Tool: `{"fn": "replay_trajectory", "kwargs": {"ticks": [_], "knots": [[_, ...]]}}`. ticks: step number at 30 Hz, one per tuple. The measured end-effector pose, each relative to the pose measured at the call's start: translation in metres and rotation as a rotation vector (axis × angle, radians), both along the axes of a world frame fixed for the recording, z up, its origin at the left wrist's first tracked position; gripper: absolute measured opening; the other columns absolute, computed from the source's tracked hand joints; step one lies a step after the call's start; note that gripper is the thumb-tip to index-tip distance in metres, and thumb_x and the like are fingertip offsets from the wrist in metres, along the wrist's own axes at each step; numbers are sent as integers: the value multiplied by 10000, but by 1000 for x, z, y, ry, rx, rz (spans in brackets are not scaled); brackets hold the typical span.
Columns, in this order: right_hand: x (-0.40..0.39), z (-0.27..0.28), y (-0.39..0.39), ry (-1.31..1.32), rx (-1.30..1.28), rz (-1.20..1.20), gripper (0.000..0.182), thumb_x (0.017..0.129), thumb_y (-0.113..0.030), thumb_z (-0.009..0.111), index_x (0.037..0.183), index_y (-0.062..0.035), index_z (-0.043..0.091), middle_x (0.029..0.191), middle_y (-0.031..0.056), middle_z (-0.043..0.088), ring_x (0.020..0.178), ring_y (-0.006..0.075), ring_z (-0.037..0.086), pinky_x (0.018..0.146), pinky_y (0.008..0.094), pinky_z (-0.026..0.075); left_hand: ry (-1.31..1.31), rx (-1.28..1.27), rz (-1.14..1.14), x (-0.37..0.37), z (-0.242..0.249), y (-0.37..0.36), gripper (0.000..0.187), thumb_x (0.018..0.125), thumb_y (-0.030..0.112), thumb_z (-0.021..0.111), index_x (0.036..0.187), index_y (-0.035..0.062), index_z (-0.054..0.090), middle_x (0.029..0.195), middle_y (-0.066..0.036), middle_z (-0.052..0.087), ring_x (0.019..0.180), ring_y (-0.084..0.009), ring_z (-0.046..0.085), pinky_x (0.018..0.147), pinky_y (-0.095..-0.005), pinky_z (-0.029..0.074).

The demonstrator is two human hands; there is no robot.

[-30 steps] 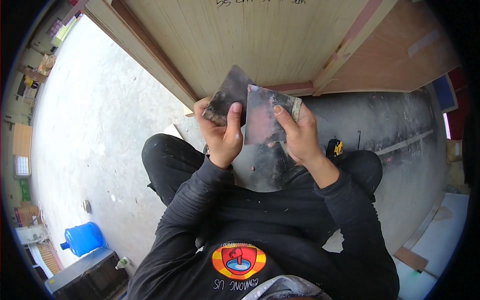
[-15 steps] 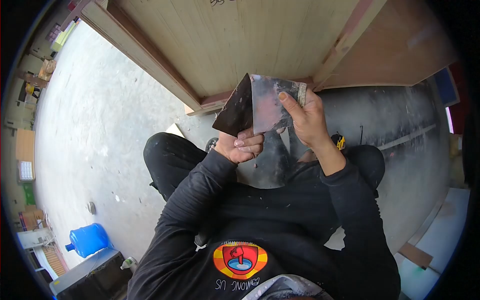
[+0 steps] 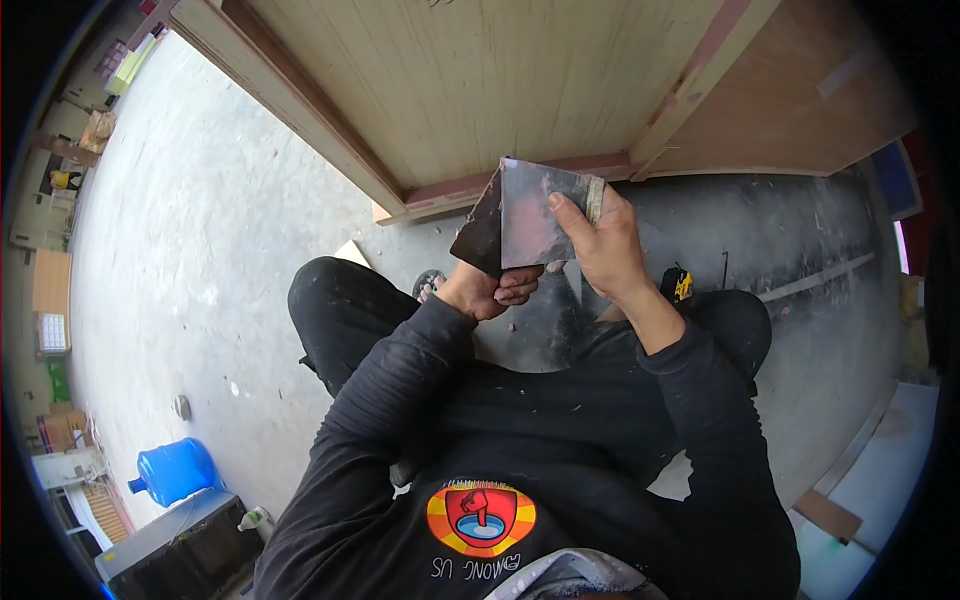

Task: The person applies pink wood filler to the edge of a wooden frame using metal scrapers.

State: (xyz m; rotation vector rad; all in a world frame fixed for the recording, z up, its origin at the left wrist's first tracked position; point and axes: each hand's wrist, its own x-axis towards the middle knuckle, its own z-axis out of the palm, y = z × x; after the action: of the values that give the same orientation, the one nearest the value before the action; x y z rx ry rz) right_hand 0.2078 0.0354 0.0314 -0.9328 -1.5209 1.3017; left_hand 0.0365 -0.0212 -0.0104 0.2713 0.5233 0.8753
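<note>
My right hand point(image 3: 608, 245) grips a flat putty scraper point(image 3: 535, 215), its thumb on the upper face. This blade is grey, smeared with pinkish putty, and has a pale strip along the edge near my palm. My left hand point(image 3: 485, 290) is closed with curled fingers around a dark brown scraper plate point(image 3: 480, 232), partly hidden behind the grey one. The two plates meet along one edge at an angle, just in front of a wooden panel point(image 3: 500, 90) with a raised frame. How my left fingers hold the dark plate is partly covered.
The panel's lower frame point(image 3: 520, 178) stands near the floor ahead. A black and yellow tape measure point(image 3: 678, 284) lies by my right knee. A blue water jug point(image 3: 175, 472) and a black box-shaped appliance point(image 3: 185, 560) are at lower left. Concrete floor point(image 3: 220, 250) spreads around me.
The dark plate has slid further behind the grey scraper and shows less. My left hand has turned and shifted slightly right; both hands stay in front of the panel.
</note>
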Motion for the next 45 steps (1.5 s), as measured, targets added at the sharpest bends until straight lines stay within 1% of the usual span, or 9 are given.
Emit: {"fn": "replay_trajectory", "kwargs": {"ticks": [11,14,16,22,24,25,28,35,45], "knots": [[-3,-9,-4,37,-42,117,177,946,-126,665,1056,13,655,926,29,699,818,76,589,753,270,507,-149,-70,-32,-4,-19,0,633,1012,592,347,1136,23,594,841,-172,651,402,-134,437,371,-239,366],[-7,-6,-12,-83,94,181,186,934,-137,679,1037,17,652,882,58,706,784,87,604,725,278,513,74,-209,81,7,-20,-4,574,995,615,357,1076,98,594,805,-116,632,472,-166,518,333,-271,325],[-12,-4,-22,-80,56,239,179,938,-140,687,1033,8,653,888,35,691,799,69,591,724,255,501,-349,-18,-106,-4,-62,-7,513,992,567,423,1021,87,602,825,-92,628,585,-199,592,401,-306,411],[-8,16,-28,-147,-211,496,155,932,-134,702,990,4,664,892,14,673,746,51,587,595,232,508,745,507,606,10,-35,4,393,994,458,500,965,83,613,806,-72,606,634,-185,601,509,-299,461],[-2,9,-17,24,227,344,188,936,-180,691,1014,-11,674,868,30,691,697,101,624,613,280,521,159,64,521,-38,-31,29,337,999,418,558,980,90,630,869,-47,650,755,-161,643,614,-289,488],[7,15,-14,89,-41,297,231,955,-197,675,1074,1,662,916,30,686,760,78,628,585,262,534,47,42,498,-45,-18,33,334,1003,429,558,1018,104,634,896,-31,667,801,-147,660,625,-289,492],[15,22,2,334,-261,64,209,995,-100,596,1177,-1,615,1025,43,677,904,96,635,799,285,551,372,49,893,-51,14,33,317,1026,427,526,1208,171,566,1076,25,668,934,-135,676,683,-323,521],[8,-4,4,126,-40,-65,250,1020,-186,588,1170,13,609,1001,56,678,782,103,647,679,269,557,456,274,847,-25,30,18,274,979,85,573,1221,31,457,1109,-92,608,949,-239,679,730,-436,646],[5,18,2,-17,362,-280,239,994,-173,633,1079,47,670,855,28,692,723,72,603,600,263,532,462,267,1009,-20,39,14,263,953,70,574,1201,43,491,1092,-82,611,965,-232,657,701,-418,621]]}}
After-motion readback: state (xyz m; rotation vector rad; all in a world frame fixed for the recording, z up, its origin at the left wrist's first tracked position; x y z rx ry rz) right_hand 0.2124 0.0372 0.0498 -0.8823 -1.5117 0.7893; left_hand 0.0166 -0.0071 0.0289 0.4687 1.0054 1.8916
